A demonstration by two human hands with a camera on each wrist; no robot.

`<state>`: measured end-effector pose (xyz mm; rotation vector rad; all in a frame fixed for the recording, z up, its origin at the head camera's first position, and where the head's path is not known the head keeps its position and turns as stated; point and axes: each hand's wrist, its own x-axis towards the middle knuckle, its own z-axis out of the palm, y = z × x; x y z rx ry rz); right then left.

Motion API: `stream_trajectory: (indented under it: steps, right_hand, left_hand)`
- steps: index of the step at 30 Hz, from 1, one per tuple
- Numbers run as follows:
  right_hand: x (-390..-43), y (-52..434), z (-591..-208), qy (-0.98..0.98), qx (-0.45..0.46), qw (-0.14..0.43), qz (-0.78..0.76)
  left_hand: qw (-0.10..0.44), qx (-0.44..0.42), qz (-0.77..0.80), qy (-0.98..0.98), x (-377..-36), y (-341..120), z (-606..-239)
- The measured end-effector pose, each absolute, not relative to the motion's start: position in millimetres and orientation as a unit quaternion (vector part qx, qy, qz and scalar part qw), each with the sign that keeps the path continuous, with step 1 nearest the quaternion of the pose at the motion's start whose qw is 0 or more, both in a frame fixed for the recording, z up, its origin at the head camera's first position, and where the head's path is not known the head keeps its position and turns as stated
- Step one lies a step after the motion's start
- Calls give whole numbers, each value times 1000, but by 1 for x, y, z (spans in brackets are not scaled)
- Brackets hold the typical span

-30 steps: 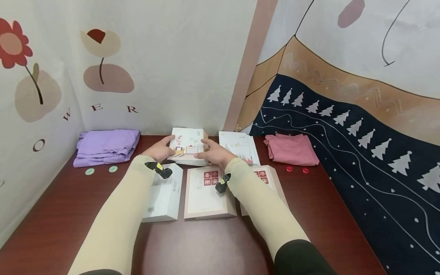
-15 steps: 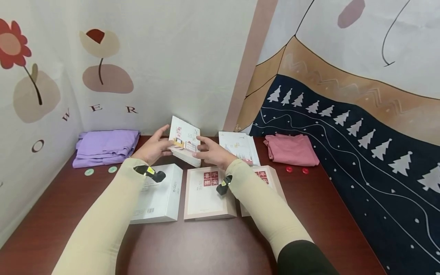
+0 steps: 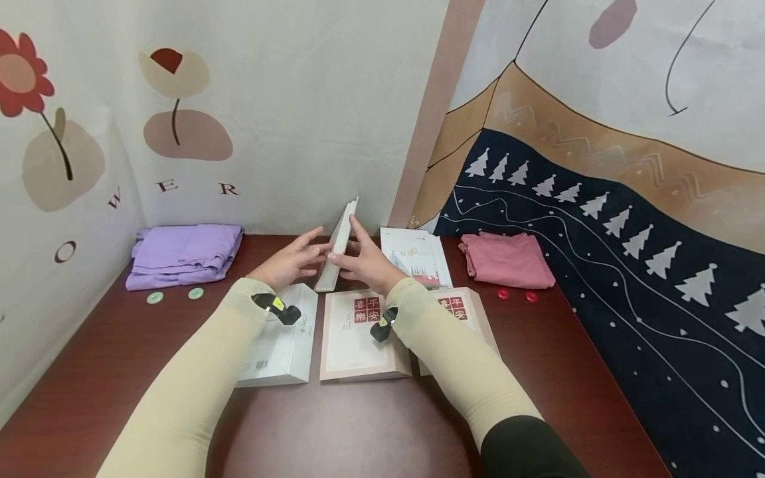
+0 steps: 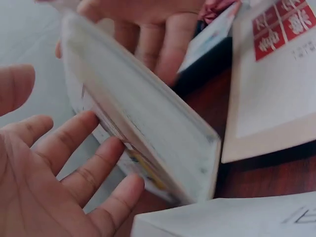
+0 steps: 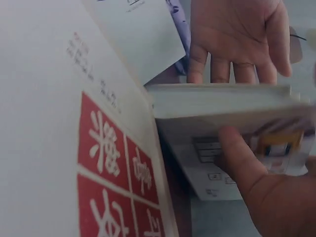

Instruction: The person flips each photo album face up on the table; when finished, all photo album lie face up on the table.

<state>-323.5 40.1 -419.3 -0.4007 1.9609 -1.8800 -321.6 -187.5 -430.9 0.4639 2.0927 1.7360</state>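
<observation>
A small white book (image 3: 337,249) stands tilted on its lower edge at the back of the table, page edges facing me. Its printed cover shows in the right wrist view. My left hand (image 3: 291,259) is at its left side; in the left wrist view the fingers (image 4: 91,158) are straight and spread, tips against the cover. To the right of the book is my right hand (image 3: 372,262), its thumb overlapping the page edges. The right wrist view shows that thumb (image 5: 237,153) laid along the cover. In the left wrist view, the other right fingers (image 4: 148,44) extend straight behind the book.
Closer to me lie a white book (image 3: 281,355), a cream book with red characters (image 3: 358,348) and a similar book (image 3: 475,322). Another white book (image 3: 412,252) lies behind. Folded purple cloth (image 3: 188,255) and pink cloth (image 3: 508,259) flank them, with green buttons (image 3: 196,293) and red buttons (image 3: 503,293).
The white book has gone from lying face up between both hands to tilted up, then turned edge-on to me. My left fingers have spread; both hands stay beside it.
</observation>
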Motion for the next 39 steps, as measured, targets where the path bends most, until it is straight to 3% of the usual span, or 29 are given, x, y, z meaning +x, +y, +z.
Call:
stream_trajectory:
  steps: [6,13,28,39]
  right_hand:
    - [-324,41,-424,794,-76,145,-586]
    - [-324,37,-422,856,-15,44,-515]
    - [-337,43,-436,784,-24,158,-600]
    - [-331,49,-428,769,-36,148,-621]
  left_hand:
    - [187,146,542,806,-325,-186,-438]
    - [172,93,462,865,-326,-197,-439]
    - [171,67,481,858,-319,-216,-438]
    - [116,91,482,863,-294,-234,-428]
